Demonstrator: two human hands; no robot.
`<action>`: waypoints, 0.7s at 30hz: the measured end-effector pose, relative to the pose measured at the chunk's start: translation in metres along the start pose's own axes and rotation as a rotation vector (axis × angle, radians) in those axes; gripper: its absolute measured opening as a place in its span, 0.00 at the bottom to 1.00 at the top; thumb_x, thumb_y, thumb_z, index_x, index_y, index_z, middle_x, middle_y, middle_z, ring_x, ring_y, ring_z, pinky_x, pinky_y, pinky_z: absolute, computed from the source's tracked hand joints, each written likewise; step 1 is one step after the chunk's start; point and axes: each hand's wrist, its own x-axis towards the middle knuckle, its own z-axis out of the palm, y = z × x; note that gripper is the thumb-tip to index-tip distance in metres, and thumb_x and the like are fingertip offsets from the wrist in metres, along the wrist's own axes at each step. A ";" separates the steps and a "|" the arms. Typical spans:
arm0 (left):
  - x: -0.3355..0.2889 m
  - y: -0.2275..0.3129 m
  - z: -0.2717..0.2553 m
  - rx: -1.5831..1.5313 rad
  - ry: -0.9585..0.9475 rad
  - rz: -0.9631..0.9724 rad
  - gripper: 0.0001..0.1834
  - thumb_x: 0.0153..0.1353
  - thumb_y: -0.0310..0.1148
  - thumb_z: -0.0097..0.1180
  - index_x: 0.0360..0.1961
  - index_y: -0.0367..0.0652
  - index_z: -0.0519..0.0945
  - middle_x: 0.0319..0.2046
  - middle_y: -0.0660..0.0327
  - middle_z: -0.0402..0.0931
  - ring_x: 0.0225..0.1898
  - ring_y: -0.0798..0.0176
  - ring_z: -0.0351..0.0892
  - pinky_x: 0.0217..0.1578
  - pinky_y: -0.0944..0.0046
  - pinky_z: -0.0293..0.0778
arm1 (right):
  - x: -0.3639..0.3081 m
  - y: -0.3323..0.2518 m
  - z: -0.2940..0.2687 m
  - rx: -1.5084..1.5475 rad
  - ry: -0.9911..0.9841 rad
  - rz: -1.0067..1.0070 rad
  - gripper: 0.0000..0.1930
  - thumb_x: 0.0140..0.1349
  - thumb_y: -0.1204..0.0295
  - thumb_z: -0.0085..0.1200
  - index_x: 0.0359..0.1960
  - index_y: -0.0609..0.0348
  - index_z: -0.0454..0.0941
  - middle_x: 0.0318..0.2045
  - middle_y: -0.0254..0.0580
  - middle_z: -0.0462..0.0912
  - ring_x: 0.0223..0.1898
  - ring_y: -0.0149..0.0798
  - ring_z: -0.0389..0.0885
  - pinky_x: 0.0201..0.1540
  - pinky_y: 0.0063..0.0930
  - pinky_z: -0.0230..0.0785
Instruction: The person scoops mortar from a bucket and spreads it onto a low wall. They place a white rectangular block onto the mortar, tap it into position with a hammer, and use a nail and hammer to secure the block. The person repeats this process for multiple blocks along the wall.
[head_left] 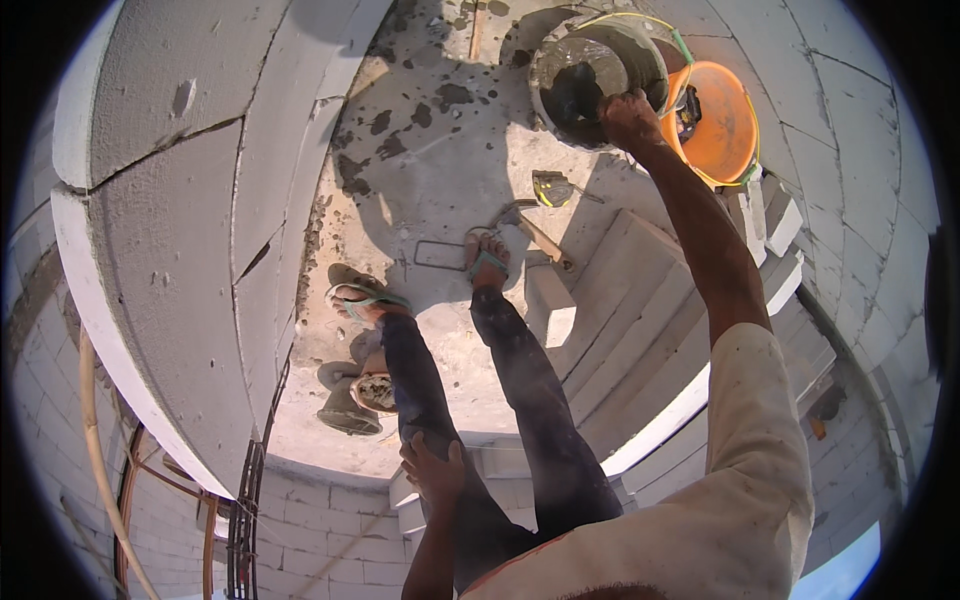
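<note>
My right hand (630, 122) is closed at the near rim of a grey bucket (543, 105) holding wet mortar (605, 62). What its fingers grip is hidden; a dark patch lies on the mortar beside them, and I cannot tell if it is a tool or a shadow. My left hand (433, 470) rests on my left leg with its fingers apart, holding nothing. Right of the mortar bucket stands an orange bucket (728, 125) with a small black thing (688, 115) inside.
A block wall (165, 210) rises at left. Stacked pale blocks (630, 290) fill the right side. On the floor lie a wooden-handled tool (541, 238), a bent metal rod (440, 255) and a black-and-yellow object (552, 188). Near my left foot is a small mortar-filled container (375, 392).
</note>
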 end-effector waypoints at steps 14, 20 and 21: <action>-0.016 -0.003 -0.045 -0.155 0.081 0.138 0.38 0.59 0.43 0.68 0.67 0.43 0.68 0.61 0.44 0.67 0.64 0.35 0.67 0.65 0.37 0.64 | -0.087 0.004 0.028 0.865 0.318 -0.054 0.23 0.64 0.55 0.66 0.51 0.59 0.78 0.38 0.52 0.85 0.39 0.54 0.84 0.44 0.45 0.73; -0.003 -0.060 -0.013 -0.288 -0.044 0.290 0.39 0.60 0.43 0.67 0.70 0.43 0.67 0.65 0.40 0.65 0.67 0.33 0.65 0.66 0.34 0.63 | -0.111 -0.026 0.025 1.001 0.346 0.229 0.19 0.63 0.65 0.60 0.53 0.58 0.75 0.41 0.56 0.85 0.44 0.63 0.82 0.50 0.47 0.73; -0.004 -0.067 -0.006 -0.291 -0.051 0.321 0.40 0.60 0.43 0.67 0.70 0.43 0.66 0.65 0.40 0.64 0.68 0.32 0.64 0.66 0.34 0.63 | -0.107 -0.031 0.017 0.991 0.367 0.263 0.18 0.63 0.65 0.61 0.52 0.57 0.75 0.40 0.56 0.85 0.44 0.63 0.82 0.50 0.47 0.73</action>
